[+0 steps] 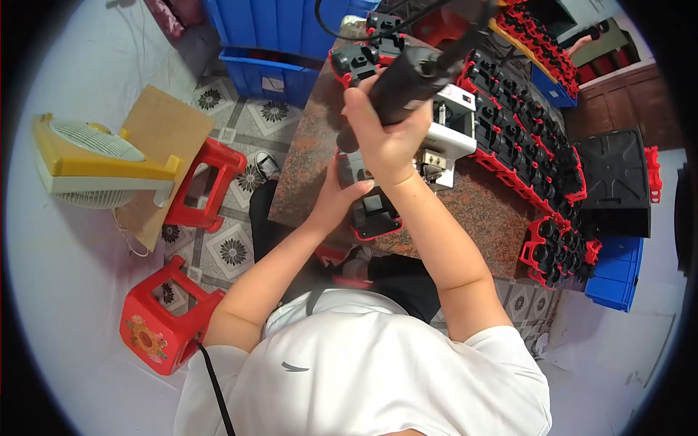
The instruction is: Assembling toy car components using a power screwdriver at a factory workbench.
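Observation:
My right hand (396,145) is wrapped round a black electric screwdriver (402,86), whose cable leads up toward the top edge. The tool slants down to the left, over a grey piece (352,167). My left hand (336,195) grips that grey piece from the near side, its thumb stretched to the right. Just below the thumb, a black and red plastic part (376,216) lies at the table's near edge. Behind my right wrist stands a white screw feeder (456,125), partly covered by the arm. The screwdriver's tip is hard to make out.
Long rows of black and red parts (509,123) fill the right of the speckled stone table (480,218). More such parts (355,62) sit at its far left. Blue bins (273,76), red stools (171,320) and a yellow fan (102,160) stand around.

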Action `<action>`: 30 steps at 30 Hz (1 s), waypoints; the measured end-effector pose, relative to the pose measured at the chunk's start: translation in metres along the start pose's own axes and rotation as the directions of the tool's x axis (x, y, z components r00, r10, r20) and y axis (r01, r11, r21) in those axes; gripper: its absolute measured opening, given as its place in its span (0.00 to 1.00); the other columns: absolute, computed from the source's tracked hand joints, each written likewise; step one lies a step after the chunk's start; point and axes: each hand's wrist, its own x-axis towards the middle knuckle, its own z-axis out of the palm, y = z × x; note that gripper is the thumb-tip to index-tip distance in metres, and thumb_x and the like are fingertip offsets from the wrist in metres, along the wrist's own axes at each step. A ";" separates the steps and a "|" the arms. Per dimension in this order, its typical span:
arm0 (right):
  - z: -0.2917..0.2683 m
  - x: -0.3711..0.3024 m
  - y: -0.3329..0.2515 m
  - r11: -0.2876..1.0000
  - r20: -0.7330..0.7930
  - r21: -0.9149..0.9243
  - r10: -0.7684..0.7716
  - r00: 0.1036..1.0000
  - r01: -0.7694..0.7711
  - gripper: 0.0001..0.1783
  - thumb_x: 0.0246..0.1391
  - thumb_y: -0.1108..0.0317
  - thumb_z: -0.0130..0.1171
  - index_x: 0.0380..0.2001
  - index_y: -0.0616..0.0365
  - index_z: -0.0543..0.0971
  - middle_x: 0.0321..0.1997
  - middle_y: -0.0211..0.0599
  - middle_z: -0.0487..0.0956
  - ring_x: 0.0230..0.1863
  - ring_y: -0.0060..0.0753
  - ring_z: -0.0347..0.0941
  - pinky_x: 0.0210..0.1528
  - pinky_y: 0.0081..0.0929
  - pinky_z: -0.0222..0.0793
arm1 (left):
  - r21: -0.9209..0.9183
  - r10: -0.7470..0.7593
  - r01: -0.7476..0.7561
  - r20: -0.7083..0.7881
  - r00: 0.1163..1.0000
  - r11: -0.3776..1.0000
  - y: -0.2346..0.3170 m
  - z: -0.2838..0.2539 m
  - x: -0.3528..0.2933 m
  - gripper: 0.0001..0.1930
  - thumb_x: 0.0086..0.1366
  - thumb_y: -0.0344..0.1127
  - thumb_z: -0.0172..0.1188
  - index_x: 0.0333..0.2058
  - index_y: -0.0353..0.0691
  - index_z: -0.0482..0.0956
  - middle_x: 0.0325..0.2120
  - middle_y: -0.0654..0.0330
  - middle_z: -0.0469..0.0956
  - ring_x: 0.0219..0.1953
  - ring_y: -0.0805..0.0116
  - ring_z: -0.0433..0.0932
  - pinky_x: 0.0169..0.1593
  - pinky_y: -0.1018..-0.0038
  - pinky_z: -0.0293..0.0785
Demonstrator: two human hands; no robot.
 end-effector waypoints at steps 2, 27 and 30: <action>-0.007 0.002 -0.003 0.998 0.075 -0.039 0.042 0.996 -0.039 0.16 0.47 0.79 0.59 0.38 0.61 0.66 0.24 0.34 0.74 0.22 0.23 0.72 0.26 0.21 0.70 | -0.005 -0.022 0.022 0.001 1.000 1.000 0.000 0.003 -0.002 0.37 0.52 0.32 0.62 0.58 0.37 0.53 0.49 0.57 0.65 0.53 0.69 0.65 0.57 0.70 0.61; -0.171 -0.126 -0.112 0.950 -0.130 -0.162 0.248 0.960 -0.267 0.30 0.38 0.71 0.71 0.44 0.61 0.65 0.32 0.34 0.74 0.30 0.21 0.72 0.33 0.22 0.72 | 0.477 0.127 0.046 -0.323 0.938 0.877 0.064 -0.003 0.073 0.23 0.59 0.39 0.60 0.49 0.35 0.68 0.38 0.59 0.74 0.42 0.69 0.74 0.45 0.70 0.73; -0.185 -0.114 -0.130 0.937 -0.094 -0.311 0.139 0.986 -0.161 0.34 0.34 0.67 0.73 0.46 0.64 0.68 0.33 0.36 0.76 0.35 0.24 0.75 0.38 0.24 0.72 | 0.744 0.608 -0.457 0.086 0.789 0.488 0.065 0.033 0.046 0.10 0.59 0.24 0.51 0.41 0.32 0.69 0.39 0.58 0.71 0.41 0.70 0.70 0.45 0.76 0.68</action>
